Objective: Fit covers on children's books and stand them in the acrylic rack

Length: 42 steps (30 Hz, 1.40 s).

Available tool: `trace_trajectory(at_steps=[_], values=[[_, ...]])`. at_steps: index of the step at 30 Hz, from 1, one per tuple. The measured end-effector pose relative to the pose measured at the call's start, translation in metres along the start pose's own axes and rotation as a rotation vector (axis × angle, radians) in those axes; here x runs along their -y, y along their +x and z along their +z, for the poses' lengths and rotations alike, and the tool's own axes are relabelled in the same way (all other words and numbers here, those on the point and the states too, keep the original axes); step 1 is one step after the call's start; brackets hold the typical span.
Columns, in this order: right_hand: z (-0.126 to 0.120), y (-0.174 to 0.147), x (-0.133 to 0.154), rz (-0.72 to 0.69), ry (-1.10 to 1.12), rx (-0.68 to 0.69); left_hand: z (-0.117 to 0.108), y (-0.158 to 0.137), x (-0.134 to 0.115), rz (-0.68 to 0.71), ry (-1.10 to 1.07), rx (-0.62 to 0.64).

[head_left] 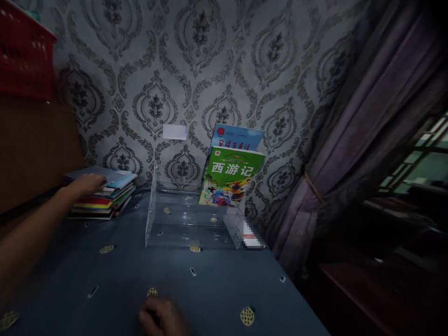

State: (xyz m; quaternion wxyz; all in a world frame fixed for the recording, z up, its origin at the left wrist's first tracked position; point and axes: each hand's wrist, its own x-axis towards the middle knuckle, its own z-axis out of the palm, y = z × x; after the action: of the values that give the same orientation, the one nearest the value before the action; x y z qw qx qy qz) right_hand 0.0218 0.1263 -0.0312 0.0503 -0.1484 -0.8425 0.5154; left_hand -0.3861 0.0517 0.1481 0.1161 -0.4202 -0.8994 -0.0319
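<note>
My left hand (89,184) reaches to a stack of books (100,207) at the left, its fingers curled at the front edge of the grey-blue top book (114,175). Low in the middle, my right hand (163,317) rests loosely closed over the tablecloth, with nothing visible in it. Beyond it stands a clear acrylic book rack (191,233) with stepped tiers. Toward the rack's right side, a green picture book (233,175) leans upright in front of a blue book (240,135).
A dark blue patterned tablecloth (217,284) covers the table. A red basket (26,56) sits on a brown box (35,149) at the left. Patterned wallpaper (189,74) lies behind, with a tied curtain (311,186) at the right. A pixelated item (251,235) lies beside the rack.
</note>
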Motion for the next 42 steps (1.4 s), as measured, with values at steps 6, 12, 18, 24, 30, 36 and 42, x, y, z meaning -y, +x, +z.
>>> trace_trajectory(at_steps=[6, 12, 18, 24, 30, 36, 42], values=[[0.005, 0.001, -0.012, -0.046, 0.027, -0.017, 0.006, 0.0, -0.014, -0.017, 0.141, 0.07], [-0.001, -0.004, -0.01, -0.13, 0.028, -0.007, 0.01, -0.019, -0.021, -0.012, 0.212, 0.05], [-0.009, -0.007, 0.0, -0.178, 0.085, 0.039, 0.003, -0.053, -0.029, 0.012, 0.279, 0.061], [-0.008, -0.009, 0.004, -0.171, 0.146, 0.023, -0.003, -0.093, -0.045, 0.022, 0.303, 0.074], [-0.01, -0.008, 0.004, -0.157, 0.211, 0.036, 0.005, -0.141, -0.066, 0.02, 0.312, 0.084], [-0.009, -0.004, 0.002, -0.159, 0.253, 0.031, 0.029, -0.184, -0.084, 0.06, 0.279, 0.045], [-0.009, -0.004, 0.002, -0.173, 0.253, 0.002, 0.052, -0.22, -0.113, 0.195, 0.236, 0.137]])
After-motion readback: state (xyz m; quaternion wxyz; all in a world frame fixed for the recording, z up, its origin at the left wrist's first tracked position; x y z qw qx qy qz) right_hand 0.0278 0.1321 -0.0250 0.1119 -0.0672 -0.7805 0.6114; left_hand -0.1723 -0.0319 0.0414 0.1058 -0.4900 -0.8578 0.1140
